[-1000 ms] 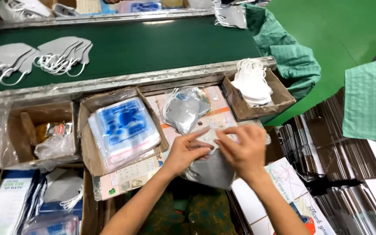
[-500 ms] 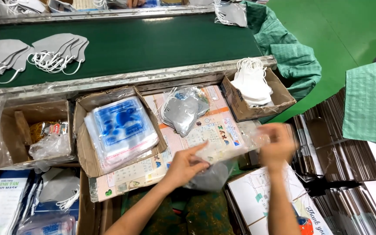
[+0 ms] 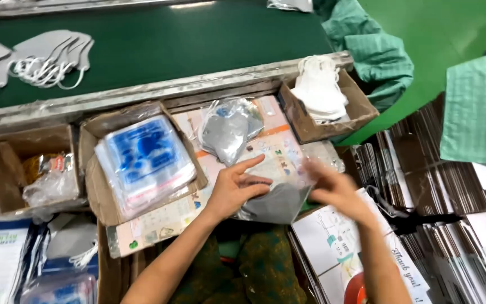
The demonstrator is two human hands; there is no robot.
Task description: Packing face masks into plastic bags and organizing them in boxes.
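Both hands meet at centre frame over a grey mask [image 3: 277, 204] inside a clear bag [image 3: 288, 169]. Left hand [image 3: 236, 188] lies on the bag's left part, index finger stretched up and to the right, thumb and other fingers closed on mask and bag. Right hand [image 3: 333, 188] is blurred; its fingers touch the bag's right edge, but whether they pinch it I cannot tell. Lying flat on a printed sheet [image 3: 170, 217], the mask has its long axis running lower left to upper right, its broad end toward the lower centre. Just above it lies a bagged mask [image 3: 226, 132]. Left of the hands a carton [image 3: 99, 194] holds blue-printed bags [image 3: 142, 160]. Upper right, a small box [image 3: 361, 110] holds white masks [image 3: 319, 90]. Upper left, grey masks [image 3: 49, 56] lie on a green belt [image 3: 198, 39].
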